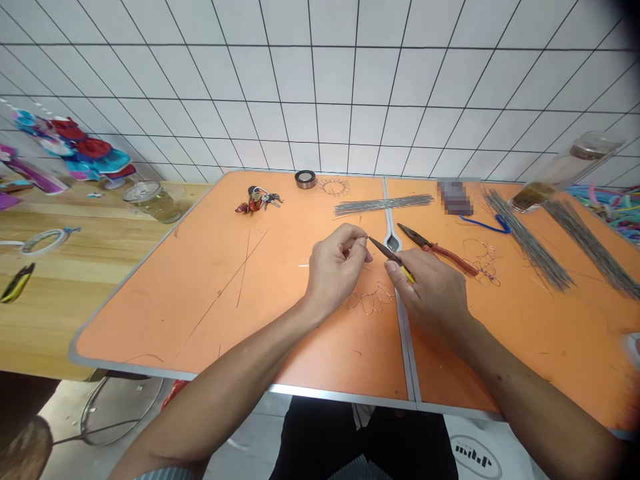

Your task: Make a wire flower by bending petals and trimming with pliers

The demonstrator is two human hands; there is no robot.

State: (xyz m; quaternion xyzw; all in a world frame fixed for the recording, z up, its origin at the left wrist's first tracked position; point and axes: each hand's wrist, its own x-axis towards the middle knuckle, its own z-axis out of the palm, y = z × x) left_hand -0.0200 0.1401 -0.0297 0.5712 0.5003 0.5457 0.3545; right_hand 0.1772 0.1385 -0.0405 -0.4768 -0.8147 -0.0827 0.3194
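Note:
My left hand [337, 263] is closed in a pinch over the middle of the orange table. It seems to grip a thin wire, mostly hidden by the fingers. My right hand [430, 283] is wrapped round pliers [385, 250] with yellow handles, their dark jaws pointing at the left fingertips. Just below the hands is a wire bent into several petal-like loops [373, 298]; whether it joins the held wire I cannot tell. Beyond the right hand lie red-handled pliers [437, 250], beside more looped wire [483, 260].
Bundles of straight wires [383, 204] lie at the back, with thicker bundles [533, 243] on the right. A roll of tape [305, 179] and keys [267, 199] are at the back left. A glass jar [565, 170] stands back right, and a lidded cup [155, 202] on the wooden table.

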